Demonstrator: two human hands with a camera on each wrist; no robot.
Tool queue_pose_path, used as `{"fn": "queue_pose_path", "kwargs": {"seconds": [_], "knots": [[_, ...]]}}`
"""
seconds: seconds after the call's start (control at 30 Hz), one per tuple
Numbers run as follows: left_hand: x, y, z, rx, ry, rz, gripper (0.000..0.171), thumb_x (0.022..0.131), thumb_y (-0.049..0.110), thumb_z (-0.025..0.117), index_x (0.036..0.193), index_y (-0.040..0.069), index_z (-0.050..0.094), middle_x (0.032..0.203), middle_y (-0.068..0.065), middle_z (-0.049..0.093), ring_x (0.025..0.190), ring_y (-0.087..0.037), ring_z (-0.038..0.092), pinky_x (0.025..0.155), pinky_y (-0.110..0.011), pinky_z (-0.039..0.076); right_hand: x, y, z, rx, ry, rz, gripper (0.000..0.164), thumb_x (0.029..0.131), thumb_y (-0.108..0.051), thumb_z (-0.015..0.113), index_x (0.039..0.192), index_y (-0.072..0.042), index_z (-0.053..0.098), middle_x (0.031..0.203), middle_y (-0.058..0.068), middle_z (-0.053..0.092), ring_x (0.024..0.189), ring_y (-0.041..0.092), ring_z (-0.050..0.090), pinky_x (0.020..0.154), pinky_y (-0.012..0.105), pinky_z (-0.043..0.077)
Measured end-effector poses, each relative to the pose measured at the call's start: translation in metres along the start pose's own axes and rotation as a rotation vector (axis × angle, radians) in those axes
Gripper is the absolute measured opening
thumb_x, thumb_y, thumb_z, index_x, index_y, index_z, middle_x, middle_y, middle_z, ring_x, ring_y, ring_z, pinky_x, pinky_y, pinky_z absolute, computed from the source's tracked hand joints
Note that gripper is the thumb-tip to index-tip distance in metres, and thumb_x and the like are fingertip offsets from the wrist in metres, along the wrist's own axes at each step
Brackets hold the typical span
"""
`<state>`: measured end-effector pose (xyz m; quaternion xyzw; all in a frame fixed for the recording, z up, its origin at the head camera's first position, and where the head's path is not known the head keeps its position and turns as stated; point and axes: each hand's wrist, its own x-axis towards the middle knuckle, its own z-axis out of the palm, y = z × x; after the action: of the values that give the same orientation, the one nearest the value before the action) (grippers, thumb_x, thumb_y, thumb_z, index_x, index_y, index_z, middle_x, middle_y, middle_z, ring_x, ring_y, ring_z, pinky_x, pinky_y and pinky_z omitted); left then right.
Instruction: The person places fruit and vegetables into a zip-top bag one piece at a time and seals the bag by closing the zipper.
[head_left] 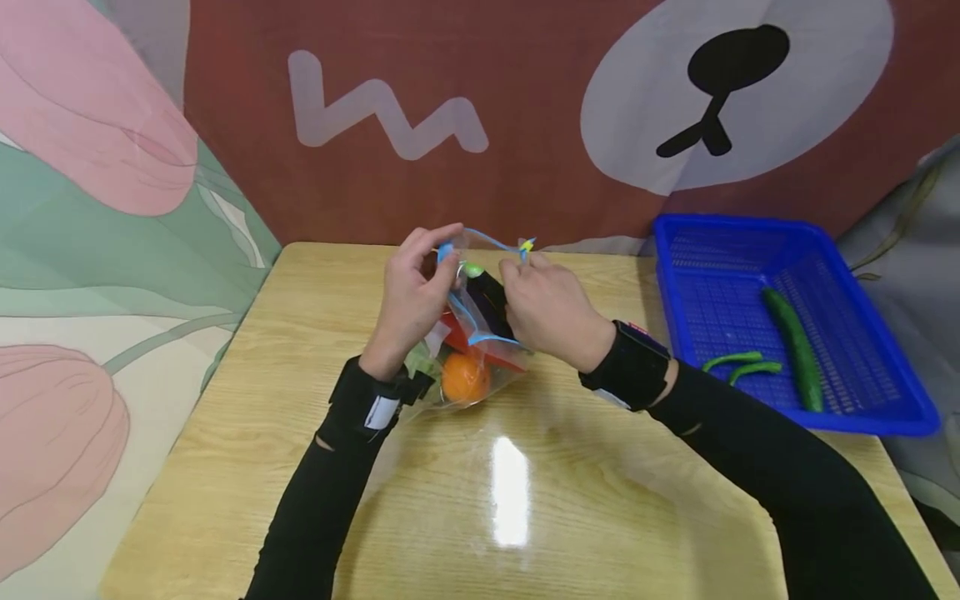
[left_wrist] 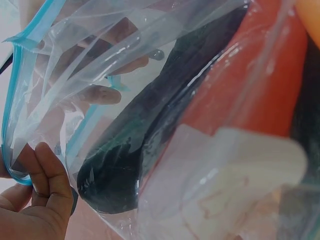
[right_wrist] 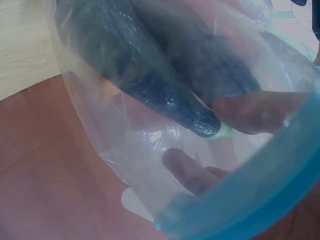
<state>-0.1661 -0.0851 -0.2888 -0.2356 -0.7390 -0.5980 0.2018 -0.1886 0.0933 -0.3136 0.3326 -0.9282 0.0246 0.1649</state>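
A clear zip bag (head_left: 480, 337) with a blue-edged mouth stands on the table, its top gaping between the two hands. My left hand (head_left: 416, 287) pinches the rim on the left side. On the other side, my right hand (head_left: 551, 308) grips the rim near a small yellow tab (head_left: 527, 246). Inside the bag are an orange (head_left: 465, 377), a red item (head_left: 455, 333) and a dark, long vegetable (head_left: 487, 300) with a pale green tip. The right wrist view shows two dark, long vegetables (right_wrist: 145, 75) through the plastic. Pale green contents at the left are unclear.
At the right of the wooden table (head_left: 465, 517) stands a blue plastic basket (head_left: 862, 292). In it lie a cucumber (head_left: 795, 346) and slim green peppers (head_left: 753, 368). A printed cloth (head_left: 525, 183) hangs behind the table.
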Motion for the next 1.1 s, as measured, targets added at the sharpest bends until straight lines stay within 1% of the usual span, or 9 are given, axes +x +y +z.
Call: {"fn": "queue_pose_path", "kwargs": {"seconds": [0.1, 0.23, 0.37, 0.5, 0.67, 0.8, 0.9, 1.0, 1.1], "knots": [[-0.002, -0.001, -0.007, 0.008, 0.02, -0.013, 0.029, 0.09, -0.011, 0.048, 0.117, -0.017, 0.057, 0.082, -0.019, 0.047, 0.057, -0.014, 0.048, 0.052, -0.017, 0.038, 0.005, -0.006, 0.001, 0.003, -0.004, -0.028, 0.026, 0.081, -0.014, 0.067, 0.095, 0.003, 0.053, 0.074, 0.013, 0.058, 0.074, 0.027, 0.05, 0.06, 0.036, 0.046], [-0.005, -0.015, -0.019, -0.006, 0.07, -0.02, 0.03, 0.089, -0.012, 0.049, 0.118, -0.015, 0.057, 0.082, -0.013, 0.046, 0.057, -0.014, 0.05, 0.052, -0.017, 0.04, 0.014, -0.016, 0.0, 0.033, 0.02, -0.077, 0.026, 0.082, -0.015, 0.067, 0.097, 0.002, 0.055, 0.076, 0.013, 0.061, 0.073, 0.027, 0.051, 0.058, 0.036, 0.046], [-0.009, -0.027, -0.028, -0.017, 0.093, -0.026, 0.031, 0.09, -0.01, 0.05, 0.119, -0.01, 0.06, 0.083, -0.008, 0.046, 0.057, -0.013, 0.051, 0.053, -0.018, 0.043, 0.017, -0.022, -0.003, 0.082, 0.044, -0.108, 0.026, 0.082, -0.017, 0.069, 0.099, 0.0, 0.057, 0.083, 0.012, 0.062, 0.075, 0.027, 0.051, 0.06, 0.036, 0.047], [-0.013, -0.029, -0.033, -0.02, 0.1, -0.021, 0.032, 0.09, -0.008, 0.05, 0.12, -0.006, 0.062, 0.083, -0.006, 0.047, 0.058, -0.014, 0.052, 0.054, -0.02, 0.044, 0.014, -0.022, -0.009, 0.138, 0.046, -0.116, 0.027, 0.084, -0.019, 0.068, 0.103, -0.002, 0.059, 0.09, 0.01, 0.062, 0.078, 0.025, 0.051, 0.062, 0.035, 0.047], [-0.018, -0.027, -0.038, -0.022, 0.126, -0.019, 0.031, 0.09, -0.008, 0.05, 0.119, -0.006, 0.062, 0.082, -0.006, 0.046, 0.057, -0.014, 0.051, 0.053, -0.019, 0.043, 0.007, -0.016, -0.025, 0.238, 0.076, -0.079, 0.026, 0.088, -0.02, 0.063, 0.106, -0.002, 0.061, 0.093, 0.009, 0.061, 0.084, 0.024, 0.054, 0.067, 0.036, 0.047], [-0.019, -0.025, -0.039, -0.014, 0.126, -0.015, 0.031, 0.09, -0.007, 0.051, 0.118, -0.007, 0.062, 0.081, -0.006, 0.047, 0.057, -0.013, 0.051, 0.052, -0.019, 0.043, -0.007, 0.009, -0.038, 0.292, 0.142, 0.035, 0.025, 0.088, -0.021, 0.062, 0.105, -0.002, 0.062, 0.088, 0.009, 0.061, 0.082, 0.025, 0.055, 0.067, 0.039, 0.045], [-0.018, -0.023, -0.039, -0.006, 0.12, -0.004, 0.03, 0.09, -0.007, 0.051, 0.118, -0.006, 0.062, 0.081, -0.007, 0.047, 0.057, -0.014, 0.051, 0.052, -0.019, 0.043, -0.018, 0.04, -0.047, 0.29, 0.148, 0.178, 0.026, 0.09, -0.023, 0.061, 0.107, -0.003, 0.062, 0.087, 0.01, 0.062, 0.08, 0.027, 0.056, 0.067, 0.042, 0.044], [-0.016, -0.021, -0.039, 0.003, 0.116, 0.012, 0.03, 0.089, -0.007, 0.052, 0.118, -0.007, 0.062, 0.081, -0.005, 0.047, 0.056, -0.014, 0.051, 0.051, -0.019, 0.042, -0.029, 0.076, -0.052, 0.275, 0.095, 0.326, 0.032, 0.092, -0.026, 0.058, 0.111, -0.001, 0.06, 0.092, 0.016, 0.064, 0.082, 0.032, 0.058, 0.068, 0.046, 0.045], [-0.014, -0.018, -0.04, 0.017, 0.11, 0.02, 0.03, 0.09, -0.006, 0.052, 0.119, -0.008, 0.061, 0.082, -0.004, 0.048, 0.057, -0.014, 0.051, 0.052, -0.019, 0.043, -0.042, 0.115, -0.051, 0.256, 0.0, 0.447, 0.041, 0.093, -0.029, 0.056, 0.117, 0.004, 0.057, 0.101, 0.023, 0.062, 0.088, 0.038, 0.058, 0.071, 0.052, 0.045]]}}
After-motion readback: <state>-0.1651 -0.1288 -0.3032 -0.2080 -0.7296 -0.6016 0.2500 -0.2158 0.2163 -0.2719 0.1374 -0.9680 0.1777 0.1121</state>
